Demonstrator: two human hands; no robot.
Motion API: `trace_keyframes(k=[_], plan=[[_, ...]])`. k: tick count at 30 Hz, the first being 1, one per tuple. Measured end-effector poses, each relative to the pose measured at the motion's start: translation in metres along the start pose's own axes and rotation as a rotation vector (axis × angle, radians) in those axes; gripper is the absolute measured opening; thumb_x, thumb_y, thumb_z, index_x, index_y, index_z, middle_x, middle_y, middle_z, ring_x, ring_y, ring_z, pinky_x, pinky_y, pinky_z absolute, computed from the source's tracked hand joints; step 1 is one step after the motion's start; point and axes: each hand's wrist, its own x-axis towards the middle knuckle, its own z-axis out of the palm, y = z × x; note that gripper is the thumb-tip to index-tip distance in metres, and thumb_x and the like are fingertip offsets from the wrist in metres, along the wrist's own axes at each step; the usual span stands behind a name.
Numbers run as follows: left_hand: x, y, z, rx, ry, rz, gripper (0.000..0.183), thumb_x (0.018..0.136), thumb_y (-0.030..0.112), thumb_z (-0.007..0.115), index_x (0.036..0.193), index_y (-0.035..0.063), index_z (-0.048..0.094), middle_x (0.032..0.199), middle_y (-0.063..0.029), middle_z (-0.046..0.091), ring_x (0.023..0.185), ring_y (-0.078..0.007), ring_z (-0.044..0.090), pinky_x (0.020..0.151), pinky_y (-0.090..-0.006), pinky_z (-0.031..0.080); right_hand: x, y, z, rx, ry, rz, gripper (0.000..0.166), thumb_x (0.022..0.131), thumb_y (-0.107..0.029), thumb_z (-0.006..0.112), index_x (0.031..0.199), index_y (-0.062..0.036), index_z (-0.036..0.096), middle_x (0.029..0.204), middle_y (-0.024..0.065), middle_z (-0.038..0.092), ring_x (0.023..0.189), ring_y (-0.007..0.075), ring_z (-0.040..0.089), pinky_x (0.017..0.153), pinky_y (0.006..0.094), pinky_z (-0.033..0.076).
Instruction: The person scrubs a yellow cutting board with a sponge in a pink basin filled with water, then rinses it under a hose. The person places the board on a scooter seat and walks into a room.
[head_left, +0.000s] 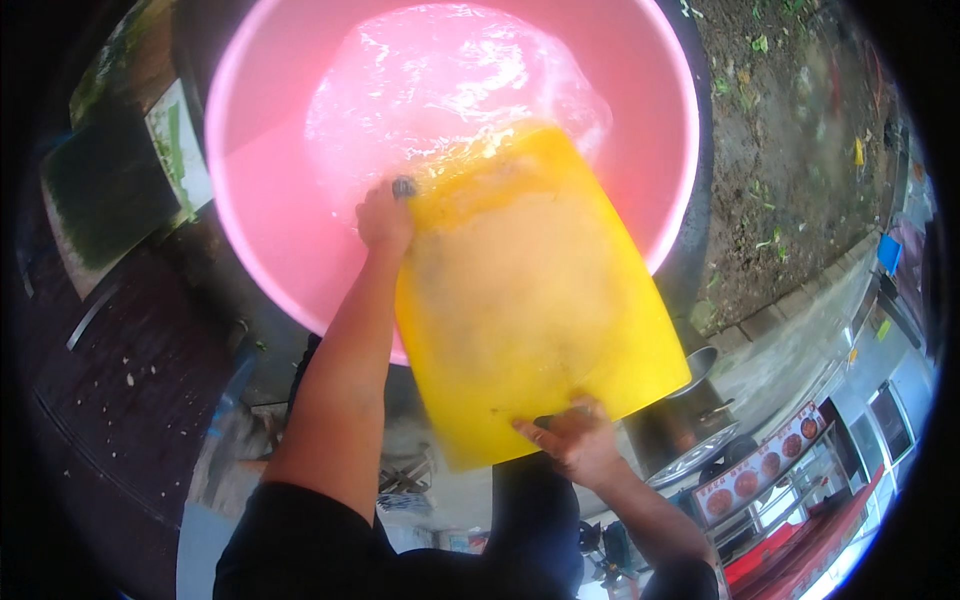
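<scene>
A large yellow plastic board (517, 300), stained pale brown across its middle, is tilted over the near side of a big pink plastic tub (259, 172). The board's far end meets rippling water (450, 67) in the tub. My left hand (388, 216) is at the board's left edge near that end, with a small dark object (403, 187) at the fingers; I cannot tell what it is. At the board's near edge, my right hand (574, 439) grips it with fingers over the top face. Something dark shows between those fingers.
Bare soil with scattered leaves (787, 165) lies right of the tub, edged by a brick border (772, 322). Metal pots (701, 367) and a round metal lid (694, 457) stand at lower right, near a food stall's picture sign (765, 465). A dark, speckled surface (120, 390) is at left.
</scene>
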Motion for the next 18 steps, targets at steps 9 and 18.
trace_keyframes(k=[9,18], plan=[[-0.057,0.111,0.047,-0.582,-0.105,0.516,0.017,0.075,0.011,0.063,0.091,0.0042,0.062,0.091,-0.0098,0.058,0.091,-0.0272,0.054,0.077,-0.0354,0.045,-0.002,0.007,0.001,0.000,-0.167,-0.012,0.041,0.074,-0.007,0.054,0.112,-0.0214,0.061,0.066,-0.0012,0.052,0.074,0.0113,0.055,0.093,0.0300,0.029],[0.016,0.140,0.068,-0.250,-0.007,0.370,0.021,0.075,0.011,0.059,0.096,0.0067,0.060,0.092,-0.0143,0.062,0.086,-0.0325,0.057,0.076,-0.0404,0.045,0.012,0.004,0.025,-0.034,-0.066,-0.117,0.043,0.069,-0.006,0.055,0.109,-0.0198,0.063,0.061,-0.0033,0.048,0.065,0.0089,0.052,0.092,0.0290,0.027]])
